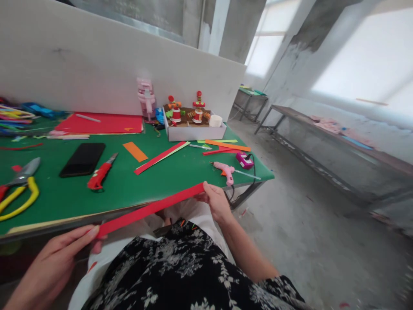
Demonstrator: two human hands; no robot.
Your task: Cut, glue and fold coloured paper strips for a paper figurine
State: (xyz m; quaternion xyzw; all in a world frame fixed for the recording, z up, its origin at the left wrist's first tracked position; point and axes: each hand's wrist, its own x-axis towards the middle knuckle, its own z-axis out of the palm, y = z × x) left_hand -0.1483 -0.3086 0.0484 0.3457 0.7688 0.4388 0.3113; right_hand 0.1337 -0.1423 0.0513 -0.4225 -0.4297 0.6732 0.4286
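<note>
A long red paper strip (151, 209) is stretched between my two hands, in front of the green table's near edge. My left hand (69, 249) pinches its left end between thumb and fingers. At the upper right end, my right hand (216, 200) grips the strip the same way. On the green table (122, 189) beyond lie a red and pale green strip pair (161, 158), an orange piece (135, 151), a red utility knife (101, 173) and a black phone (83, 159). A pink glue gun (225, 170) rests near the right corner.
Yellow-handled shears (24, 189) lie at the left. A white box (196, 132) with small figures and a white cup stands at the back, beside a pink bottle (146, 99). Red sheets (100, 123) lie before a white board (112, 64). A purple plug block (244, 160) has a cable.
</note>
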